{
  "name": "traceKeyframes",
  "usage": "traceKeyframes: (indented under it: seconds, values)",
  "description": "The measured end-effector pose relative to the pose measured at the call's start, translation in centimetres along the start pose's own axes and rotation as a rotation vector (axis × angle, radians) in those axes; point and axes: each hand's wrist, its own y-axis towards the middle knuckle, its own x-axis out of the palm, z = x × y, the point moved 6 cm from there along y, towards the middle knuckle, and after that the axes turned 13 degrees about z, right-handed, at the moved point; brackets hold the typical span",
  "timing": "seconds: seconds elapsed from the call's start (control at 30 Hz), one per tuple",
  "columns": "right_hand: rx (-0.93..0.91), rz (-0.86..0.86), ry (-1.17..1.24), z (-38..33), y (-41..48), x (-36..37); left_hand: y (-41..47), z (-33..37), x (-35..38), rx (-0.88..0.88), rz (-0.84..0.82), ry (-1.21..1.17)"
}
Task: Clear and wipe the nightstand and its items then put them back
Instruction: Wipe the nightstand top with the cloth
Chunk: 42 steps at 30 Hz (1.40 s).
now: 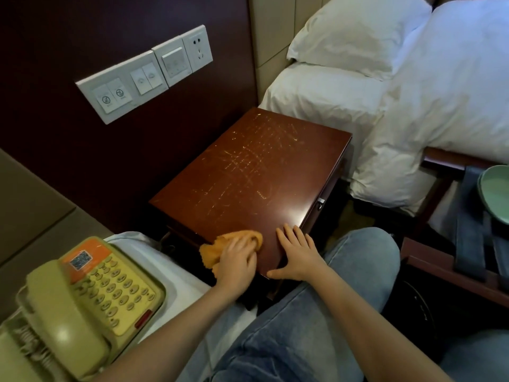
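The dark red-brown nightstand [248, 172] stands between two beds, its scratched top bare. My left hand [238, 261] presses an orange cloth [213, 250] onto the near left corner of the top, fingers curled over the cloth. My right hand [297, 256] lies flat on the near edge of the top, fingers spread and straight. An old yellow-green telephone [82, 301] with an orange label sits on the white bedding at the lower left, off the nightstand.
A white switch and socket panel [143, 75] is on the dark wall behind. A bed with white pillows [358, 31] and duvet lies to the right. A luggage rack with a pale green bowl [495, 194] stands at far right. My jeans-clad knees fill the foreground.
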Motion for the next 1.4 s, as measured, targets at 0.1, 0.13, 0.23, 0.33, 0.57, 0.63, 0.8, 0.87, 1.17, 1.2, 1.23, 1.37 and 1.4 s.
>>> traceKeyframes:
  seconds: [0.1, 0.13, 0.23, 0.33, 0.57, 0.63, 0.8, 0.87, 1.17, 1.2, 1.23, 1.37, 1.4]
  values:
    - [-0.007, -0.008, -0.011, -0.1, -0.2, 0.2, -3.0, 1.8, -0.1, 0.275, -0.156, -0.074]
    - [-0.003, -0.007, -0.005, -0.1, -0.1, 0.2, -2.7, 1.3, -0.2, 0.312, -0.147, -0.031]
    - [0.035, 0.001, -0.007, -0.1, -0.1, 0.0, 0.5, -2.2, -0.6, -0.003, -0.028, 0.082]
    - [0.072, 0.026, -0.021, 0.1, -0.2, -0.1, 1.6, -3.0, -0.2, -0.189, 0.017, 0.150]
    - [0.082, 0.039, 0.030, 0.5, -0.2, -0.4, -1.8, 0.4, 0.1, 0.247, -0.256, -0.012]
    - [0.087, 0.031, 0.047, 0.5, -0.2, -0.3, 0.1, -1.8, -0.4, 0.088, -0.179, 0.073]
    - [0.095, 0.024, 0.072, 0.7, -0.1, -0.2, 1.3, -1.6, -0.6, -0.128, -0.061, 0.111]
    - [0.107, 0.021, 0.104, 0.8, 0.1, -0.2, -0.3, 0.2, 0.1, 0.041, -0.167, 0.016]
    - [0.149, 0.100, 0.114, 0.9, 0.4, -0.8, 2.0, -3.3, -0.6, -0.179, -0.030, 0.197]
    - [0.151, 0.103, 0.111, 0.9, 0.5, -0.8, 1.8, -2.3, -0.2, -0.138, -0.065, 0.170]
    - [0.150, 0.105, 0.107, 0.9, 0.5, -0.7, 1.2, -1.0, 0.4, -0.049, -0.122, 0.121]
    - [0.139, 0.122, 0.093, 0.8, 0.6, -0.7, -1.2, 1.5, 0.4, 0.316, -0.243, 0.000]
    - [0.138, 0.119, 0.091, 0.8, 0.6, -0.6, -0.5, 0.4, 0.2, 0.275, -0.210, 0.045]
